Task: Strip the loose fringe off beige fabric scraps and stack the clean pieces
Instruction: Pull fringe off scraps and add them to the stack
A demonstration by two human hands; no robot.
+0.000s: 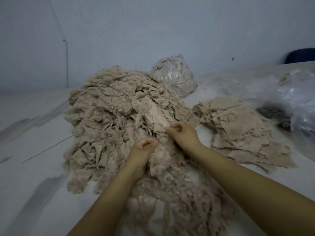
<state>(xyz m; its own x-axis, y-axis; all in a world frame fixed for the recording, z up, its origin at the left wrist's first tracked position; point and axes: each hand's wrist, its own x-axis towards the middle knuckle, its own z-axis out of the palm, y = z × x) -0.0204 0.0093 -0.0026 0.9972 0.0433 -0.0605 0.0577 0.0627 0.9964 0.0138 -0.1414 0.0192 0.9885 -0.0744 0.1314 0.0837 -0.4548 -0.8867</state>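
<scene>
**Both hands pinch at the fringe heap, bags of scraps behind**

Behind the big heap of fringed beige scraps [119,120], a clear plastic bag [175,74] stands on the table, stuffed full with pale beige fibre and gathered shut at its top. Further right, a second, larger clear plastic bag [293,101] slumps on its side; dark grey material [269,113] shows at its mouth, though the blur hides what it is.

Between those bags and the heap lies the stack of clean pieces [238,126], flat beige squares layered loosely, just beside the heap's right edge.

The left hand [143,150] is curled, thumb and fingertips pinched together on a tuft of loose fringe at the middle of the heap. The right hand [182,132] is likewise closed, its fingers nipping the lower edge of a smoother beige scrap [158,116] that lies on top of the heap. The two hands sit near each other, not touching.

The table [34,150] is pale grey-white with dusty smears. A plain bluish-grey wall [153,28] rises behind, and a dark chair back [301,55] peeks over the table's far right edge.
</scene>
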